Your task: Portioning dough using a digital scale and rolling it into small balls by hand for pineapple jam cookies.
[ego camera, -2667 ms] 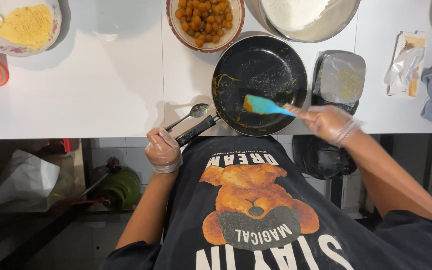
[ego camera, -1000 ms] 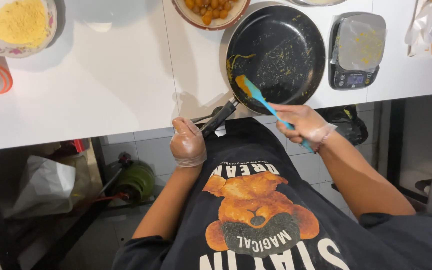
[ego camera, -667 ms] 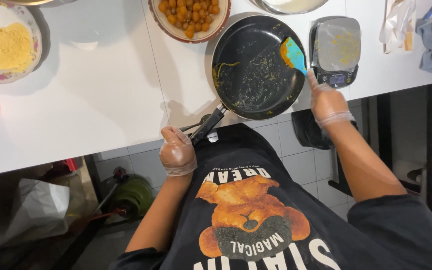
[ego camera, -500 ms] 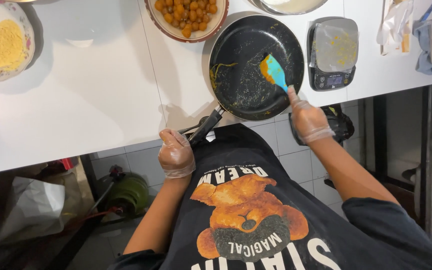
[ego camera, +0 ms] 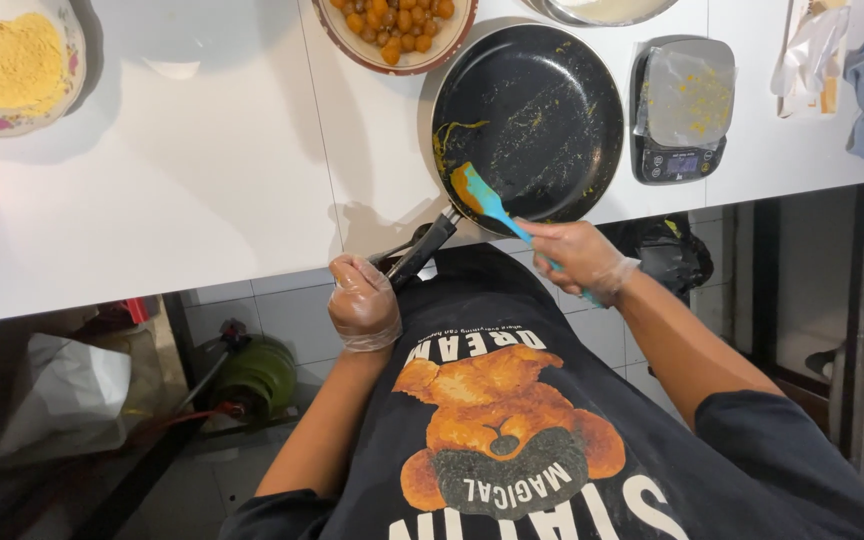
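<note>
**Pan and spatula at the tabletop edge**

The white tabletop [ego camera: 202, 190] carries all items. The black frying pan [ego camera: 542, 110] sits near its front edge, with the handle [ego camera: 430, 248] projecting over the edge toward the person. Yellow residue streaks the pan's inner surface. The pan looks rigid and moderately heavy; the handle is the correct place to take hold, since it gives leverage against tipping.

The left hand [ego camera: 362, 305], in a thin clear glove, has its fingers curled shut around the end of the handle.

The right hand [ego camera: 577, 255], also gloved, has its fingers pinched around the shaft of the blue spatula [ego camera: 487, 200]. The blade rests on the pan's near-left inner wall, loaded with orange-yellow paste. The blade appears soft and flexible, the shaft stiffer; grip at mid-shaft for control. Gloves and paste may make it slippery.

Nearby items: a kitchen scale [ego camera: 682, 110] just right of the pan, a bowl of golden balls [ego camera: 397, 30] behind it, a bowl of yellow powder [ego camera: 12, 65] far left.
</note>
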